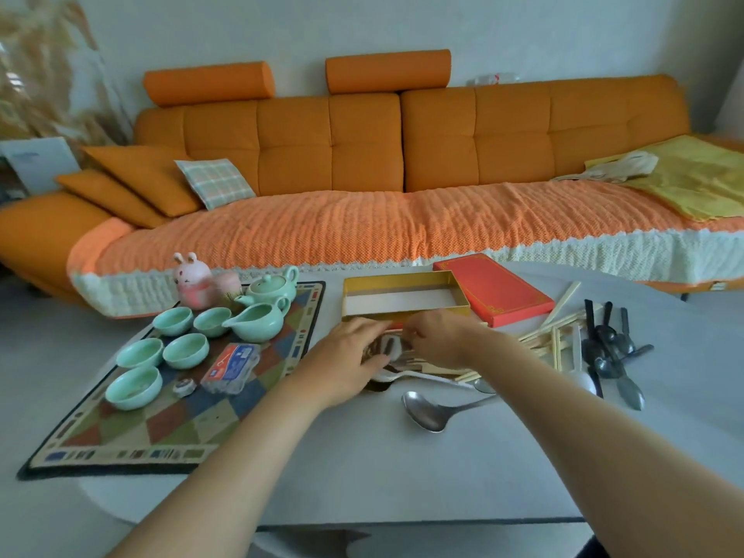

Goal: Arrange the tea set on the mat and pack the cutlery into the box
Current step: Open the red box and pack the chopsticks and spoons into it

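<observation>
Nearest me a big spoon (426, 412) lies loose on the table (362, 477). Just beyond it, the left hand (346, 356) and right hand (439, 336) both curl over a bundle of cutlery (386, 348); how tightly, I cannot tell. The tea set (257, 312) already sits on the mat (169, 420), so packing is underway. Next, I'd guess, comes lifting the bundle into the open box (402, 292) behind.

Orange sofa (362, 147) runs along the far wall, well beyond the grip. Plaid cushion (215, 183) and orange pillows (133, 183) far left of it. Yellow cloth (692, 175) far right. Pink rabbit figurine (191, 281) left, nearer. Dried grass (36, 66) top left.
</observation>
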`<move>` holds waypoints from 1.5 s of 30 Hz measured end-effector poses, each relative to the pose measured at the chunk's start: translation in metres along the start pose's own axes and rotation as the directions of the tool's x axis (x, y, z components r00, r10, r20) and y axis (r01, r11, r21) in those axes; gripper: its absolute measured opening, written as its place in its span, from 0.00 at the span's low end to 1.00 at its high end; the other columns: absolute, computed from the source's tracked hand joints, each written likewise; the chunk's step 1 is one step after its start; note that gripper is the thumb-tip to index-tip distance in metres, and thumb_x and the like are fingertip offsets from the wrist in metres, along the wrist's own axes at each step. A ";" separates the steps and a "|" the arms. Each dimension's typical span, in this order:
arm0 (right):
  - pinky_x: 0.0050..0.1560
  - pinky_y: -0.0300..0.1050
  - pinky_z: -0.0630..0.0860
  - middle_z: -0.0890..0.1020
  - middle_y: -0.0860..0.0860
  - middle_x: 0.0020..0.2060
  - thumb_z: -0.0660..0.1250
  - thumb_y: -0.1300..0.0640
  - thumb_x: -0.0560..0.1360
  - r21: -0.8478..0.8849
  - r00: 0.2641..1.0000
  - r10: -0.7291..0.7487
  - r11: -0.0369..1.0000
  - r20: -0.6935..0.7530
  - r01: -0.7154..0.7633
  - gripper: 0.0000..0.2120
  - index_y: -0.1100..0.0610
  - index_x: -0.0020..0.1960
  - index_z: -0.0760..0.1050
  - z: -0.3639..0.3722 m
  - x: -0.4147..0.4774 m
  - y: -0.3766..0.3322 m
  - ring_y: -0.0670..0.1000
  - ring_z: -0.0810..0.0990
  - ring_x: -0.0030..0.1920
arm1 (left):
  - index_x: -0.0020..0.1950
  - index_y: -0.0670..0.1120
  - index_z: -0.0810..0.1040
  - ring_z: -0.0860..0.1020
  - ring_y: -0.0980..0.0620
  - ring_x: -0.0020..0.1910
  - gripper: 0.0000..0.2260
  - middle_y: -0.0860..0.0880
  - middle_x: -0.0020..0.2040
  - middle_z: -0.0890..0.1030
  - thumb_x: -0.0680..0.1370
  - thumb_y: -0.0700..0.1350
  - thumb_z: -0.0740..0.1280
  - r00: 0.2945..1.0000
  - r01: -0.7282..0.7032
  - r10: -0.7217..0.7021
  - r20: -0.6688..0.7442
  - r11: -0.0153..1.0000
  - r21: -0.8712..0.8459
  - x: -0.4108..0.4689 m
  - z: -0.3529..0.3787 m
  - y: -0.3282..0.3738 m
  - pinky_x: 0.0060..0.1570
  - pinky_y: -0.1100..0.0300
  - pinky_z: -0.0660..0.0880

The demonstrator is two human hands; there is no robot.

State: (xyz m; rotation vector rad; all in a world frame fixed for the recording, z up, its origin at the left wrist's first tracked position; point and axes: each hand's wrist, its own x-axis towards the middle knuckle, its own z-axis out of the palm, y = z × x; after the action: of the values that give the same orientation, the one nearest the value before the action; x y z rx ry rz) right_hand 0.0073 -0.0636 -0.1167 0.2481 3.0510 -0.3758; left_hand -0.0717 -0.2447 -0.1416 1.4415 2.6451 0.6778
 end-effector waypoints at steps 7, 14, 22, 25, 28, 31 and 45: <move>0.49 0.44 0.77 0.81 0.47 0.54 0.58 0.55 0.80 0.059 0.993 0.055 0.997 -0.104 -0.049 0.13 0.46 0.53 0.80 0.004 -0.009 0.009 0.49 0.78 0.49 | 0.71 0.61 0.70 0.74 0.53 0.57 0.19 0.55 0.59 0.74 0.80 0.55 0.63 0.993 0.030 -0.027 0.118 0.999 -0.028 0.001 -0.008 -0.007 0.58 0.57 0.73; 0.59 0.46 0.74 0.75 0.45 0.66 0.62 0.59 0.80 -0.143 0.968 0.161 0.971 -0.190 -0.189 0.17 0.45 0.66 0.75 0.011 -0.023 0.037 0.52 0.76 0.61 | 0.69 0.55 0.72 0.69 0.52 0.65 0.18 0.53 0.65 0.73 0.81 0.58 0.60 0.995 -0.019 0.011 0.099 0.997 0.079 0.017 -0.006 0.001 0.62 0.56 0.69; 0.61 0.49 0.70 0.78 0.46 0.57 0.64 0.55 0.79 -0.249 0.967 0.117 0.953 -0.226 -0.174 0.10 0.44 0.58 0.77 0.012 -0.006 0.041 0.49 0.77 0.56 | 0.69 0.53 0.74 0.73 0.53 0.62 0.15 0.54 0.63 0.76 0.83 0.51 0.57 0.996 -0.082 0.080 0.027 0.991 0.103 0.034 0.005 -0.002 0.61 0.55 0.71; 0.61 0.47 0.69 0.78 0.45 0.56 0.63 0.51 0.80 -0.282 0.975 0.043 0.954 -0.217 -0.105 0.08 0.45 0.58 0.78 0.005 -0.001 0.041 0.48 0.77 0.55 | 0.68 0.53 0.75 0.74 0.52 0.62 0.15 0.54 0.63 0.77 0.83 0.51 0.58 0.998 -0.065 0.065 0.010 0.992 0.104 0.037 0.002 -0.004 0.61 0.54 0.72; 0.59 0.48 0.73 0.81 0.44 0.51 0.62 0.52 0.81 -0.183 0.954 -0.006 0.982 -0.299 -0.052 0.08 0.47 0.54 0.80 -0.006 0.000 0.039 0.48 0.79 0.50 | 0.67 0.54 0.76 0.77 0.52 0.57 0.14 0.54 0.60 0.79 0.83 0.49 0.59 0.999 -0.028 0.031 -0.038 0.997 0.079 0.039 -0.002 -0.007 0.55 0.53 0.75; 0.58 0.53 0.76 0.83 0.45 0.50 0.63 0.54 0.81 -0.110 0.896 -0.067 0.994 -0.439 0.020 0.08 0.49 0.53 0.82 -0.014 0.005 0.043 0.50 0.80 0.50 | 0.62 0.55 0.77 0.78 0.52 0.47 0.13 0.55 0.50 0.81 0.82 0.45 0.59 0.989 0.030 -0.018 -0.145 0.996 0.083 0.044 -0.010 -0.010 0.47 0.53 0.77; 0.47 0.50 0.81 0.83 0.49 0.49 0.63 0.67 0.78 -0.068 0.900 0.002 0.997 -0.437 -0.036 0.17 0.49 0.57 0.83 -0.001 0.047 0.055 0.53 0.81 0.48 | 0.74 0.52 0.68 0.65 0.51 0.68 0.20 0.54 0.69 0.69 0.82 0.47 0.61 0.973 0.015 0.019 -0.232 0.989 0.144 0.065 0.005 -0.038 0.66 0.57 0.63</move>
State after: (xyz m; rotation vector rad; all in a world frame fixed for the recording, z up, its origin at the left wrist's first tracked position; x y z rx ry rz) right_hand -0.0304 -0.0036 -0.1326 0.4097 3.4911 -0.2272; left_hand -0.1371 -0.2078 -0.1514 1.4844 2.9272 0.7084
